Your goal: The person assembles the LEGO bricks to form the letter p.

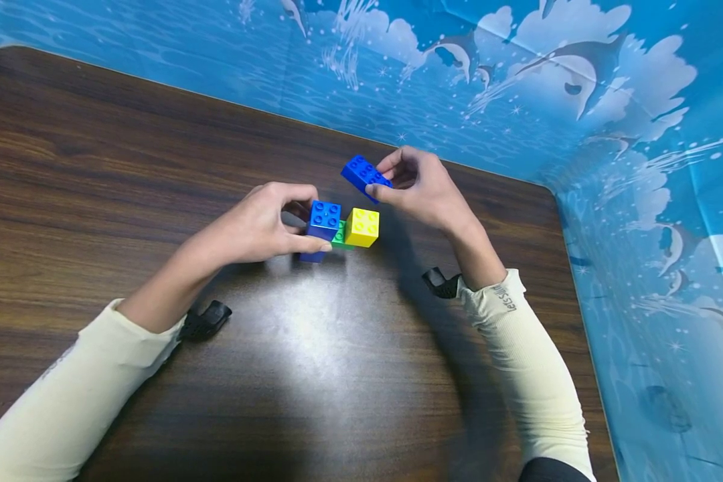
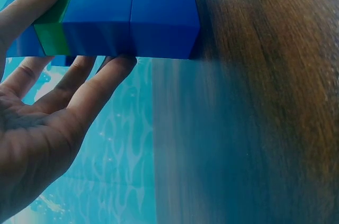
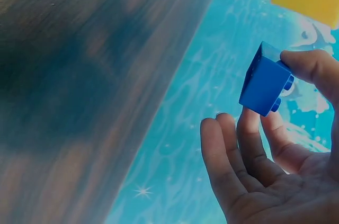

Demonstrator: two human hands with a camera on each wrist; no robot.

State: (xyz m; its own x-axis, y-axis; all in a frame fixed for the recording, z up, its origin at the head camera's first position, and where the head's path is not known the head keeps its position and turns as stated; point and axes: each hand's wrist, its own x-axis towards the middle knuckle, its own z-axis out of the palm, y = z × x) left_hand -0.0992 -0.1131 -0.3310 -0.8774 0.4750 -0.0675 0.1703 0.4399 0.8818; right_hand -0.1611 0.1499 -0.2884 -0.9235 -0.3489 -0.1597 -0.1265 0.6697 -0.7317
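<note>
My left hand (image 1: 256, 224) grips an upright stack of toy building bricks, thumb on the near side and fingers behind. A blue brick (image 1: 325, 215) tops the stack, above a green brick (image 1: 339, 235) that juts out to the right. On its jutting end sits a yellow brick (image 1: 363, 227). In the left wrist view, two blue bricks (image 2: 132, 23) stand below the green one, the lower reaching toward the table. My right hand (image 1: 424, 187) pinches a separate blue brick (image 1: 361, 173) between thumb and fingers, tilted, in the air beyond the yellow one.
The dark wood-grain table (image 1: 126, 174) spreads under both hands. Blue dolphin-print sheeting (image 1: 349, 67) rises along its far and right edges. A black wrist mount (image 1: 205, 321) sticks out by the left sleeve, another black mount (image 1: 440, 282) by the right.
</note>
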